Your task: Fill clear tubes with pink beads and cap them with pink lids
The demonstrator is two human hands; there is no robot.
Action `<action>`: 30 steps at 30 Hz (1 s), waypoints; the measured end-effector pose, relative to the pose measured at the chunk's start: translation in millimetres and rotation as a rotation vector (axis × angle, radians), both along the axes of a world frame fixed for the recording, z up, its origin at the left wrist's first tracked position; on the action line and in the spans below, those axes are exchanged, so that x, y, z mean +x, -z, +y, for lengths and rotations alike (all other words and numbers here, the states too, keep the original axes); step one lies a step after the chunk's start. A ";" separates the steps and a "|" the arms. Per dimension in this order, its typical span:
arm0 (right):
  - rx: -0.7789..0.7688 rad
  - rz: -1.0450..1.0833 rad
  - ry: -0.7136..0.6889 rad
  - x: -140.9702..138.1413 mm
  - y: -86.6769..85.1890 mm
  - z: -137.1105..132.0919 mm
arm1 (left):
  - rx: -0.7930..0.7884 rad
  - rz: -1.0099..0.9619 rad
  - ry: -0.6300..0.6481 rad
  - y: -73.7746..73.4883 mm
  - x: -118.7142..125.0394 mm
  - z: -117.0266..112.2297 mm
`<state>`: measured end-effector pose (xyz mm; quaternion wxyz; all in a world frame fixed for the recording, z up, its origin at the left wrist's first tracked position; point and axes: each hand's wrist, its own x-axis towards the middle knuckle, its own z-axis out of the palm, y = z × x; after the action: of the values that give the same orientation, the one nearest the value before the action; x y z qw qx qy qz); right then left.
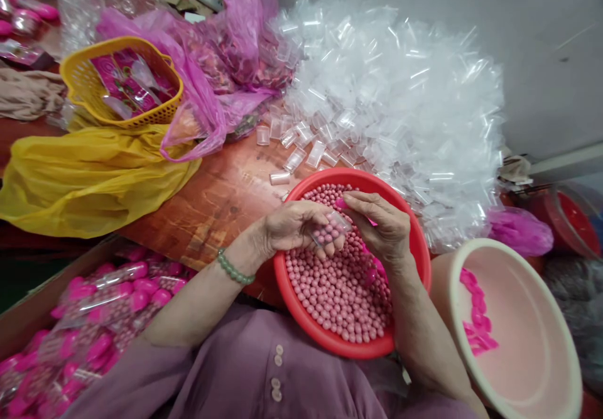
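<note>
A red basin [417, 243] full of small pink beads [336, 293] sits in front of me. Over it, my left hand [292, 225] is closed around a small clear tube [330, 230] partly filled with pink beads. My right hand [380, 224] pinches a pink cap [342, 204] at the tube's mouth. A green bead bracelet [233, 269] circles my left wrist.
A big heap of empty clear tubes [400, 98] lies behind the basin. A cream basin [532, 343] with pink caps [475, 318] stands at right. A cardboard box of filled pink-capped tubes [94, 306] is at lower left. A yellow basket [122, 83], yellow bag [89, 177] and pink bags [221, 61] lie on the wooden table [217, 199].
</note>
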<state>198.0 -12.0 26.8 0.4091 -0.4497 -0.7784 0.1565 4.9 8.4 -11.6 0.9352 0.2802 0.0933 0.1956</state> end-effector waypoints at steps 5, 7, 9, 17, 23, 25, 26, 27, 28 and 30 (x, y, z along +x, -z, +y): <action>-0.208 0.239 0.178 -3.4 4.0 -7.8 | 0.062 0.102 -0.140 -4.6 4.8 -5.2; -0.282 0.296 0.205 -5.5 2.9 -10.9 | 0.064 0.122 -0.216 -6.1 6.2 -7.0; -0.330 0.323 0.209 -8.3 1.6 -12.8 | 0.058 0.102 -0.248 -6.6 7.3 -8.5; -0.261 0.275 0.153 -14.7 3.4 -10.3 | 0.139 0.141 -0.343 -4.2 10.9 -13.4; -0.274 0.226 0.149 -19.9 3.9 -13.6 | 0.394 0.225 -0.424 -6.9 11.0 -14.1; -0.215 0.227 0.205 -24.9 6.8 -15.6 | 0.380 0.178 -0.427 -6.6 11.0 -14.0; -0.176 0.223 0.231 -27.6 8.5 -16.4 | 0.361 0.152 -0.430 -6.4 11.1 -14.0; -0.143 0.226 0.258 -30.3 10.1 -16.9 | 0.343 0.134 -0.431 -6.2 11.3 -14.0; -0.125 0.243 0.285 -32.8 11.5 -17.1 | 0.327 0.126 -0.430 -6.1 11.5 -14.1; -0.140 0.318 0.330 -37.1 12.9 -16.9 | 0.308 0.127 -0.438 -6.6 11.8 -14.1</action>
<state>160.9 -28.9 13.8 0.5144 -0.5677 -0.6075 0.2101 16.8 -5.7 -5.0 0.8091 0.4040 0.1794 0.3871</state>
